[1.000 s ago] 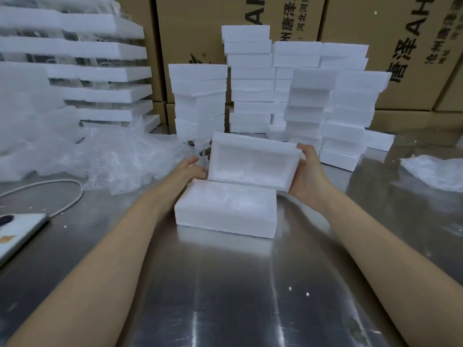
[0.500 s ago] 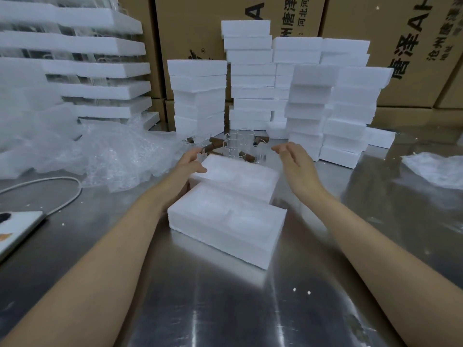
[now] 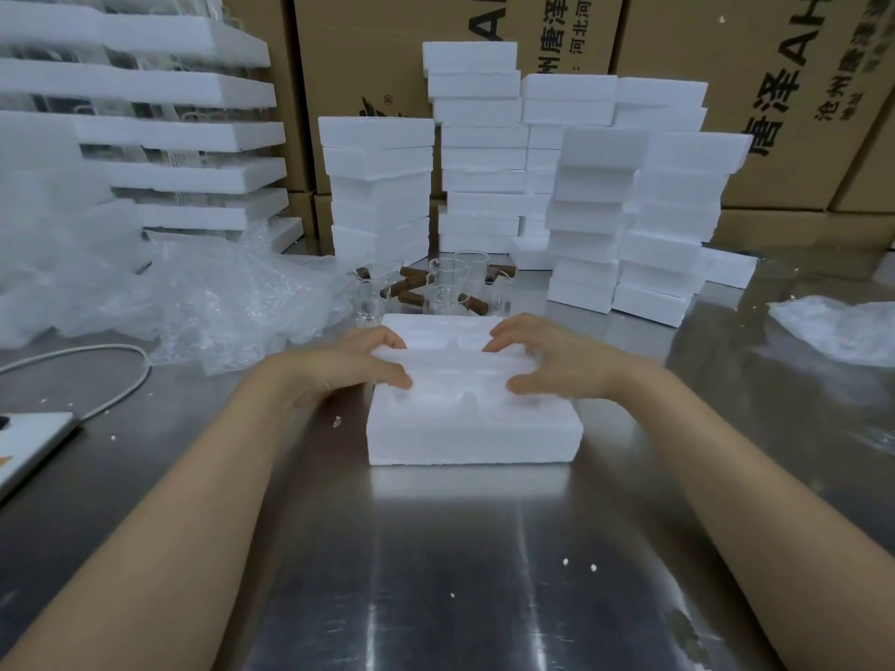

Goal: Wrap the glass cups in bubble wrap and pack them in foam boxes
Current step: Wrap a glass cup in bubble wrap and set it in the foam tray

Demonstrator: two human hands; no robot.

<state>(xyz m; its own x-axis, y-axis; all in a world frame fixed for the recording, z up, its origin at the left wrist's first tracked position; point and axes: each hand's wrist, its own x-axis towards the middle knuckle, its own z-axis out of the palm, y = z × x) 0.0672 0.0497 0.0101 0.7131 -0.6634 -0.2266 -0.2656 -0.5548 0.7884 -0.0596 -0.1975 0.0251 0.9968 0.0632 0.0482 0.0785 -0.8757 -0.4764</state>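
Gripping the open foam box half at both ends: left hand and right hand curl fingers over its far rim, thumbs on the moulded top, holding foam only. Its long axis runs left-right, parallel to the near edge of the steel tabletop. Second foam half touches it just behind. Glass cups, brown-handled and unwrapped, stand just beyond the fingertips toward the far edge, about centred between the hands. Bubble wrap lies far-left, nearer the left hand. Judgement: box staged, wrapping not yet begun; next reach goes forward over the foam.
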